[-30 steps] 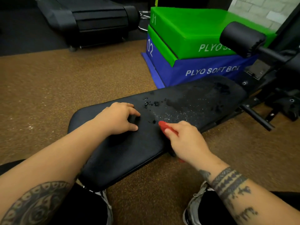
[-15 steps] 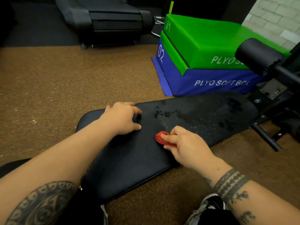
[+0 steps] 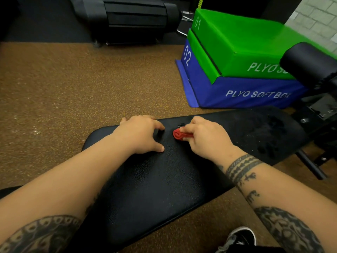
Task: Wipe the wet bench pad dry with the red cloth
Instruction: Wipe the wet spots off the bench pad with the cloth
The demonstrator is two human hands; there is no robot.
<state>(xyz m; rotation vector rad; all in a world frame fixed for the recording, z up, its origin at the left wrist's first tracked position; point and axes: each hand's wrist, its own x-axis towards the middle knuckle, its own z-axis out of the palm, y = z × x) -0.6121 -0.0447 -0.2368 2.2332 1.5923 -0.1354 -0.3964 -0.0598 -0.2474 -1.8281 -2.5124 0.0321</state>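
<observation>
Head view, right hand grip bunching red cloth mostly hidden, left hand splayed on bench pad.

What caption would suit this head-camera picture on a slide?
Right hand presses a bunched red cloth onto the wet bench pad; left hand braces beside it.

Single head camera looks steeply down, close over the bench pad
</observation>
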